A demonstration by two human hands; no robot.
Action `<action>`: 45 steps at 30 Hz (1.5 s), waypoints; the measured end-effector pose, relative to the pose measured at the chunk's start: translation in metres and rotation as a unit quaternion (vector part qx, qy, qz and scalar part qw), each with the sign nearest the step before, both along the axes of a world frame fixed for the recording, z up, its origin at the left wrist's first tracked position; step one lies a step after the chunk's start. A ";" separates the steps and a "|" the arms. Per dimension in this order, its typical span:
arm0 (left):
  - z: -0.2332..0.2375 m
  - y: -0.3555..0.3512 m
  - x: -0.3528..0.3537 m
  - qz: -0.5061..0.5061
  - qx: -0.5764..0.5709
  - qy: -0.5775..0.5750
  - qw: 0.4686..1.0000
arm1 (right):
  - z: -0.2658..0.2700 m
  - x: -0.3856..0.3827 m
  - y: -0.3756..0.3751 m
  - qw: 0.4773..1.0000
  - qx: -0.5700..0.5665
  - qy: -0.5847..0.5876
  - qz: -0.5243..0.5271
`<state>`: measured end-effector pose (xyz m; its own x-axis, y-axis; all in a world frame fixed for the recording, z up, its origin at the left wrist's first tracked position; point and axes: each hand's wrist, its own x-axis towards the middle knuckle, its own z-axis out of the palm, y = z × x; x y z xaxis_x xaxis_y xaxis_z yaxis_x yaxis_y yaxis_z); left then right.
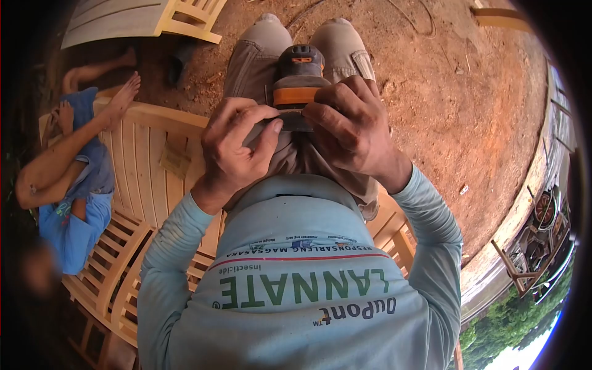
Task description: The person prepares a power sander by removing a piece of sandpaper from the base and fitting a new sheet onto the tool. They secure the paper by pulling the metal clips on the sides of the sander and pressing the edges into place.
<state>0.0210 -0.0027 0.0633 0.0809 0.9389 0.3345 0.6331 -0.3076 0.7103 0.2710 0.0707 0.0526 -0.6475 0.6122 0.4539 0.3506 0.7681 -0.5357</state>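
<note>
A black and orange power sander (300, 68) rests between my thighs with its pad side turned toward my body. A dark flat piece (295, 121), perhaps a sanding disc, lies against the pad. My left hand (237, 145) is closed, its thumb and forefinger at the left edge of this piece. On the other side my right hand (354, 126) has its bent fingers pressed on the right edge of the same piece, beside the orange band. The right thumb is hidden behind the fingers.
Wooden slatted benches (139, 157) stand at the left and under me. A person in blue (77, 231) sits there, legs bent. Another pale wooden piece (117, 18) is at the upper left. Brown ground (456, 123) spans the right, with a wheeled vehicle (546, 209) beyond.
</note>
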 end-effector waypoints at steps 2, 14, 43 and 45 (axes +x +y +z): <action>0.001 -0.001 0.001 0.009 -0.014 -0.004 1.000 | 0.002 -0.002 -0.001 1.000 0.000 -0.005 -0.003; -0.001 -0.008 0.007 -0.001 -0.021 -0.005 1.000 | -0.005 -0.001 0.000 0.998 -0.046 0.013 0.030; -0.029 -0.018 0.002 0.016 -0.024 -0.026 0.999 | -0.031 -0.008 0.000 0.999 0.020 0.045 0.002; -0.013 -0.014 0.005 -0.007 0.003 0.024 1.000 | -0.034 -0.011 -0.001 0.998 0.031 0.060 -0.003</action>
